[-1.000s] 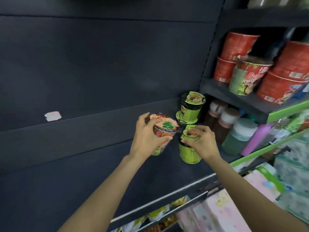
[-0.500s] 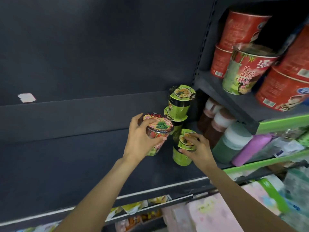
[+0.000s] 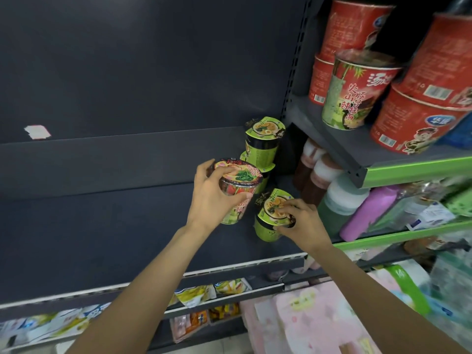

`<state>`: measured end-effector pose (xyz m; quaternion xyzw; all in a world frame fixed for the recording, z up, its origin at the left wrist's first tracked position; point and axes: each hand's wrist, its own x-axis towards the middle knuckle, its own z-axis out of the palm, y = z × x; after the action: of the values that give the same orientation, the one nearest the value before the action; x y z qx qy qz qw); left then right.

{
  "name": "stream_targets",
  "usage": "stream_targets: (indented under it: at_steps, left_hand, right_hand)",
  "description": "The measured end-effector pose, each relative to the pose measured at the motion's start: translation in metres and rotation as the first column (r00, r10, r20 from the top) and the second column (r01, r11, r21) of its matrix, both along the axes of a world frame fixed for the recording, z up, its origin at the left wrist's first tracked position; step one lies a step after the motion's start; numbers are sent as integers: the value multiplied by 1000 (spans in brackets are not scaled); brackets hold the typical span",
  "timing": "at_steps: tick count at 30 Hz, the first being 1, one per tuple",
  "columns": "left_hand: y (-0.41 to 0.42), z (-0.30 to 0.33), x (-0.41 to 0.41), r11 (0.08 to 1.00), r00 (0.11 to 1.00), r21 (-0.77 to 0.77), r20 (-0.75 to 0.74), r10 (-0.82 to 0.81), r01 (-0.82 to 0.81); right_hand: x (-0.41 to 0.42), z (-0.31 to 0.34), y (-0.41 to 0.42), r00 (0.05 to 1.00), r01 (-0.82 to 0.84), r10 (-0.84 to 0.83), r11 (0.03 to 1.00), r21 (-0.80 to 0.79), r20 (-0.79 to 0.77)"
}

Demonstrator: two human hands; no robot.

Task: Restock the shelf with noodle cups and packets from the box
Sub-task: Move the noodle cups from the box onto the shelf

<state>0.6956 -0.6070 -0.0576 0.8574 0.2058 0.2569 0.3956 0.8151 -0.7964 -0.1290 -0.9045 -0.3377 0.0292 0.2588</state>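
Observation:
My left hand grips a noodle cup with a red and pink lid, held tilted just above the dark shelf. My right hand holds a green noodle cup by its lid, low on the shelf beside the first cup. Behind them two more green cups stand stacked against the shelf's right end. The box is out of view.
Large red noodle tubs and a green-labelled tub fill the upper right shelf. Bottles crowd the shelf below it, right of my hand. Packets lie on the lower shelf. Pink packs sit at bottom right.
Both hands with their cups have stayed close to the stacked green cups. The camera has moved nearer and turned, so the shelf and tubs look larger.

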Motion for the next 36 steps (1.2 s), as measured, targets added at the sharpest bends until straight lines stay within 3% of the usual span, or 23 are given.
stream_targets:
  at_steps: [4,6,9,11,14,18,21,25,28,31,36]
  left_hand:
    - [-9,3,-2,1000,999,-11,31,6,-6]
    - [-13,5,-1,1000,998,-20,63,6,-5]
    - [-20,11,6,999,996,-40,93,-12,15]
    - [-27,14,10,997,994,-58,106,-40,47]
    - [-39,17,17,986,987,-87,92,-132,140]
    - [-40,20,21,936,931,-42,-102,-351,349]
    - [-34,21,26,920,906,38,-193,-377,391]
    - [-36,20,30,926,913,42,-194,-360,374]
    - [-42,17,28,935,925,45,-172,-340,352]
    - [-45,17,22,935,927,65,-166,-335,349]
    - [-27,34,-2,948,976,237,-100,-193,212]
  right_hand:
    - [-5,10,1,1000,30,-30,1000,0,8]
    - [-8,25,6,996,31,-18,988,149,-82]
    - [-13,49,14,960,-32,131,930,367,-248]
    - [-16,57,18,943,-40,188,883,467,-274]
    - [-16,60,16,949,30,144,843,538,-279]
    - [-9,57,0,957,59,105,841,537,-270]
    - [-3,55,-6,955,83,79,856,510,-288]
    - [-1,60,-5,968,74,46,888,454,-246]
    - [-8,68,-6,997,58,-40,960,273,-71]
    - [-20,80,-4,992,6,-23,991,131,126]
    - [-45,101,13,983,-47,13,982,183,185]
